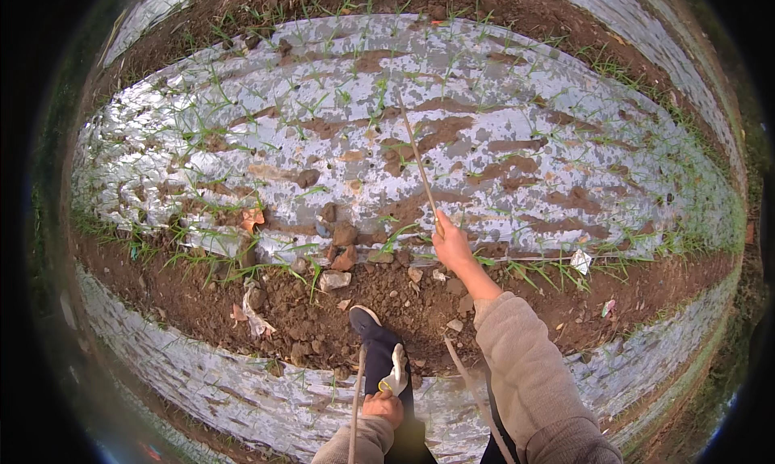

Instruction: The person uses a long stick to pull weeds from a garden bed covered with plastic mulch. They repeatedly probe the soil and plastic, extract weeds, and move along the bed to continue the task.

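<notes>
My right hand (453, 246) grips one end of a thin wooden stick (418, 158). The stick reaches out over a planting bed under silvery plastic mulch film (339, 131), its far tip close to a green seedling (381, 94). Whether the tip touches the film, I cannot tell. Lower down, near my leg, my left hand (382, 407) is closed around a pale work glove (395, 372) with a yellow edge. Narrow green shoots come up through holes across the film, and brown soil lies on it in patches.
A soil furrow (399, 331) runs along the bed's near edge, with my dark shoe (364, 320) in it. Stones (334, 280), a dry leaf (252, 219) and a white scrap (580, 261) lie around. Two cords (357, 397) hang before me. Another film-covered bed (242, 391) lies behind.
</notes>
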`<action>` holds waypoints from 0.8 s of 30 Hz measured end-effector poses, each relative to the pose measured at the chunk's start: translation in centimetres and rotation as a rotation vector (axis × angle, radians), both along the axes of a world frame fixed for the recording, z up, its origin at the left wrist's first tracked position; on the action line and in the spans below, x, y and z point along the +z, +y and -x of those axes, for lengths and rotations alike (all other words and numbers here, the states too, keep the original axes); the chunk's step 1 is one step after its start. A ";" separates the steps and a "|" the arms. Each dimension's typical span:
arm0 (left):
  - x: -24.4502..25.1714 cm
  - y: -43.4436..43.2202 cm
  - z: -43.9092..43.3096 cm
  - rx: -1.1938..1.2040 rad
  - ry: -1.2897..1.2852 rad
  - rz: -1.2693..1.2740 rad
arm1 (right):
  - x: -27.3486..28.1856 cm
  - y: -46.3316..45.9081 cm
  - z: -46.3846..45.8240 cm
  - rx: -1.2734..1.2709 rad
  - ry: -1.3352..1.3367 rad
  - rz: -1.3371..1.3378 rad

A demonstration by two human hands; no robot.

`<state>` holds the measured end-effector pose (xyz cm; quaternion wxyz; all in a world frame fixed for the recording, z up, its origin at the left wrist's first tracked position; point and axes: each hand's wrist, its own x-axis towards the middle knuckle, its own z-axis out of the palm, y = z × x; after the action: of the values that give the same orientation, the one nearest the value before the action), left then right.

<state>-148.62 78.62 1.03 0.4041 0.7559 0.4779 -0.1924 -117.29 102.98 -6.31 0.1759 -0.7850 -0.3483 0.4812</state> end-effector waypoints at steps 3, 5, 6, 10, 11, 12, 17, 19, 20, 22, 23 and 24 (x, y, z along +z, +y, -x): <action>0.2 0.2 -0.1 -0.008 -0.005 -0.001 | 0.2 0.2 0.0 0.027 -0.012 0.009; 0.4 0.2 -0.1 -0.010 -0.005 -0.013 | 0.0 0.3 0.0 0.060 -0.048 0.006; 0.4 0.3 -0.2 -0.006 -0.008 -0.015 | -0.3 0.3 0.0 0.076 -0.072 0.009; 0.4 0.3 -0.2 -0.001 -0.003 -0.025 | -1.6 0.0 -0.1 0.137 -0.194 -0.022; 0.4 0.3 -0.2 0.003 -0.002 -0.030 | -1.9 -0.1 -0.2 0.133 -0.191 -0.020; 0.4 0.3 -0.2 0.004 -0.001 -0.027 | -2.1 -0.1 -0.2 0.130 -0.190 -0.020; 0.4 0.1 -0.3 0.039 -0.014 -0.030 | -1.6 0.2 -0.8 0.240 -0.256 0.031; 0.3 0.1 -0.3 0.026 -0.032 -0.053 | -0.7 0.1 -1.2 0.346 -0.306 0.145; 0.3 0.1 -0.2 0.019 -0.048 -0.073 | -0.2 0.0 -1.4 0.399 -0.357 0.167; 0.2 0.0 -0.2 0.013 -0.027 -0.054 | 0.8 -0.5 -2.0 0.503 -0.460 0.210; 0.1 0.0 -0.1 0.006 -0.020 -0.056 | 1.2 -0.8 -2.4 0.529 -0.478 0.208; 0.1 0.0 -0.1 0.013 -0.019 -0.046 | 1.6 -1.2 -2.8 0.556 -0.497 0.206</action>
<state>-148.51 78.59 1.13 0.3923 0.7637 0.4831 -0.1718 -114.49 101.80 -4.75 -0.1308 -0.7669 -0.5295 0.3382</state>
